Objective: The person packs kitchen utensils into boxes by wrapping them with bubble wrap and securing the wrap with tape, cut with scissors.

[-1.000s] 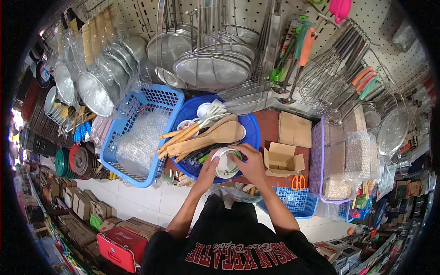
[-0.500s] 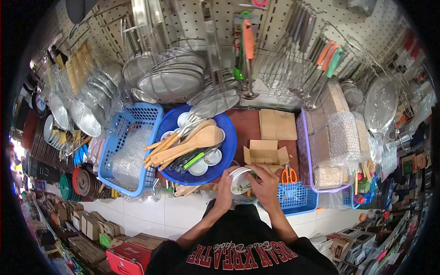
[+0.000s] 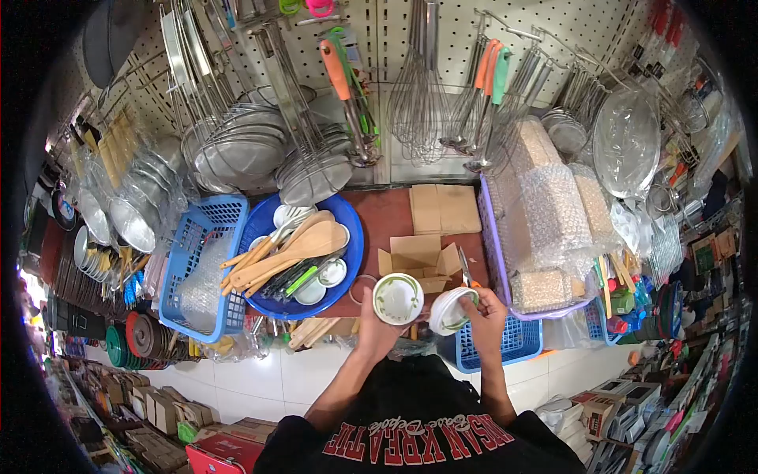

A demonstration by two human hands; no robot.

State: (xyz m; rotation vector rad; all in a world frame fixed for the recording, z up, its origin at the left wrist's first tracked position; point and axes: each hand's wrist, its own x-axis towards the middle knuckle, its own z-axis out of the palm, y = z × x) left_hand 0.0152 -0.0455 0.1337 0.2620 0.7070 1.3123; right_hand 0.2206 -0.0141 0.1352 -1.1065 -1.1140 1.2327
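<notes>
My left hand [image 3: 377, 328] is wrapped round a white bowl with a green leaf pattern [image 3: 397, 299], its inside facing the camera. In my right hand [image 3: 488, 314] are stacked white bowls [image 3: 450, 310], tilted, with a green pattern inside the front one. The two hands are apart, with a small gap between the bowls. Just beyond them an open cardboard box [image 3: 418, 257] stands on the red-brown surface [image 3: 381, 229]. Scissors [image 3: 467, 272] lie beside the box, their handles partly hidden behind my right hand and the bowls.
A blue bowl [image 3: 353, 229] at left holds wooden spatulas [image 3: 304, 243] and small white dishes. Blue baskets [image 3: 234, 208] [image 3: 517, 341] and a purple basket [image 3: 493, 237] with bubble-wrapped packs stand around. Flat cardboard boxes [image 3: 444, 209] lie behind. Strainers, whisks and ladles hang above.
My hands have moved apart, and the white bowls between them are now separated, one in my left hand and the others in my right. The view has shifted to the right.
</notes>
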